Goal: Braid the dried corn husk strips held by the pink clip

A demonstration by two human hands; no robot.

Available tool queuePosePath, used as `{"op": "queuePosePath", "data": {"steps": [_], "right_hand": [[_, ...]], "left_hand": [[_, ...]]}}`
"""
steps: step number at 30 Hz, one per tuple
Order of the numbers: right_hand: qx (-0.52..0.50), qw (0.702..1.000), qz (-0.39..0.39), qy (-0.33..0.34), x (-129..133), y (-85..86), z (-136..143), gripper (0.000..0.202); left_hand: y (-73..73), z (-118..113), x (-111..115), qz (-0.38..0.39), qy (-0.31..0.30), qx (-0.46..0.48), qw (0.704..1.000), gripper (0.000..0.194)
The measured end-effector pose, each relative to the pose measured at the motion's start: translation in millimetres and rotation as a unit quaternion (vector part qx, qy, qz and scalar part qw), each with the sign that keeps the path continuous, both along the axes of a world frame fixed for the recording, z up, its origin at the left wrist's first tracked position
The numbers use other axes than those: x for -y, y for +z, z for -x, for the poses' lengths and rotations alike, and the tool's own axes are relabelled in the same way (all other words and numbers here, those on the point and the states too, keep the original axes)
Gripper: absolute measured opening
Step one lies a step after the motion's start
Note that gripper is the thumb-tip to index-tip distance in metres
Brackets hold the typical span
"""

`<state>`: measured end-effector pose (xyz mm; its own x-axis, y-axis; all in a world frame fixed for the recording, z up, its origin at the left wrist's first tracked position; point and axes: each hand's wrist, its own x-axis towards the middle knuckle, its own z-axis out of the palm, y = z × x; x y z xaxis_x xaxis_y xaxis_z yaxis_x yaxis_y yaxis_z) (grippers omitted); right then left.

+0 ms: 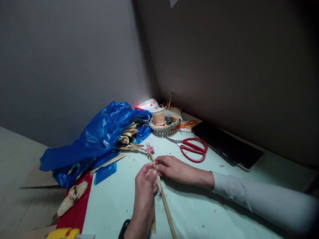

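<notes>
Straw braid (152, 161) pinched at working end in my left hand (145, 186) and right hand (171, 167), both grips closed on it. Light, dry, probably brittle; hold close to pink clip (149, 149), loose strips (166, 209) trailing over desk (199, 205).

Straw strips' (164, 202) lower ends beyond the bottom edge.

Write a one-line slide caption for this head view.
Both hands, left hand and right hand, pinch a braided straw strip held by a pink binder clip, beside red scissors and a blue plastic bag.
</notes>
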<state>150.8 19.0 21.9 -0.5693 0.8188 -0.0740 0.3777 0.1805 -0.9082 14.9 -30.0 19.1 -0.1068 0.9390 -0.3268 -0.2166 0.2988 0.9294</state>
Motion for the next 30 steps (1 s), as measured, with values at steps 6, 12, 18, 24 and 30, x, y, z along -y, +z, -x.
{"op": "queuePosePath", "data": {"steps": [6,12,18,24,30], "right_hand": [[-0.034,0.999,-0.01,-0.017,1,-7.8,1,0.027],[-0.053,0.996,-0.003,-0.065,10,-8.6,0,0.021],[-0.08,0.994,-0.015,-0.078,14,-2.9,-2,0.025],[-0.131,0.988,0.035,-0.07,9,-14.7,-4,0.024],[-0.216,0.958,0.186,-0.043,7,-4.4,-6,0.027]], "left_hand": [[-1.0,7,2,-0.019,-0.03,-0.05,0.998,0.039],[4.2,16,10,-0.03,-0.085,-0.273,0.958,0.018],[27.9,7,22,-0.057,-0.084,-0.413,0.905,0.02],[9.1,-17,42,-0.171,-0.13,-0.651,0.728,0.035],[-13.1,-38,55,-0.174,-0.148,-0.835,0.5,0.06]]}}
